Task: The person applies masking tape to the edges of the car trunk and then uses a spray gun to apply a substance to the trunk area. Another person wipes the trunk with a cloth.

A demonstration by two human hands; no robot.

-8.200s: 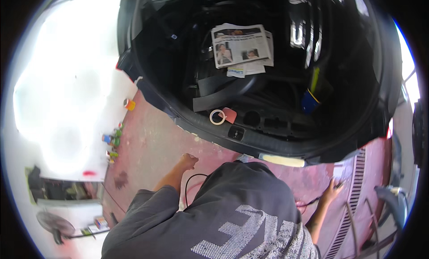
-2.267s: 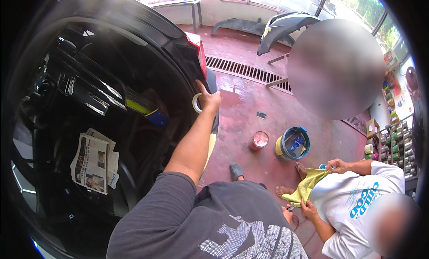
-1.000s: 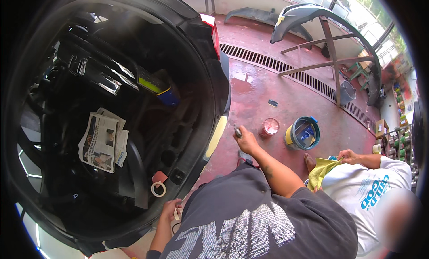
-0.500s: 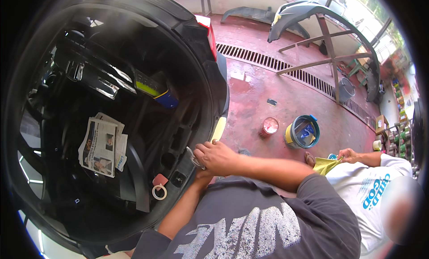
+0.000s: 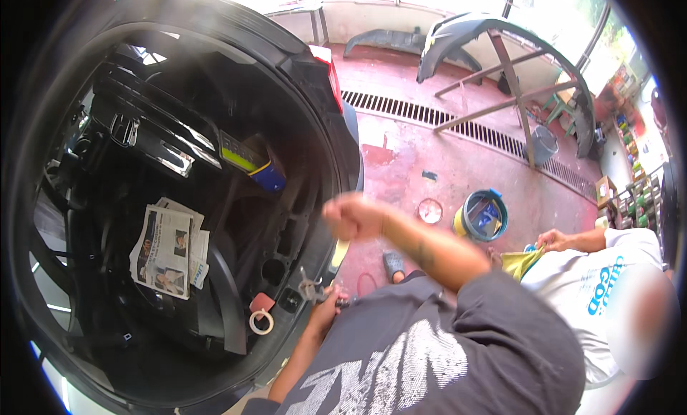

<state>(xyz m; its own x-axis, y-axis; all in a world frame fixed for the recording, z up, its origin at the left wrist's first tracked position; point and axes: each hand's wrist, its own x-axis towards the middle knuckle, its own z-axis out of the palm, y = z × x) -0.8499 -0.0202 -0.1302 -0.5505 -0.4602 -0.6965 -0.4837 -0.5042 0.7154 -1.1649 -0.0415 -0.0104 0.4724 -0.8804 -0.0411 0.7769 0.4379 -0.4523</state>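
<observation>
My left hand [image 5: 326, 307] is closed around a small silvery metal tool [image 5: 310, 286] with several short projecting parts. Motion blur hides its exact kind. It is held at the rim of a dark car's open trunk [image 5: 286, 343]. My right hand [image 5: 356, 217] is raised over the trunk's edge, apart from the tool. Its fingers are curled into a fist and blurred, so anything inside is hidden. A pale yellow strip [image 5: 340, 254] shows on the trunk edge just below this hand.
In the trunk are newspapers [image 5: 166, 250], a masking tape roll [image 5: 261, 322], a reddish pad [image 5: 262, 302] and a blue-yellow container [image 5: 268, 175]. A bucket [image 5: 484, 214] and a round red container [image 5: 430, 211] stand on the floor. A co-worker [image 5: 572, 300] holds a yellow cloth [image 5: 521, 263] at right.
My right hand has come away from the metal tool and lifted up and slightly right. My left hand keeps the tool, which is now lower in view. The view has shifted slightly.
</observation>
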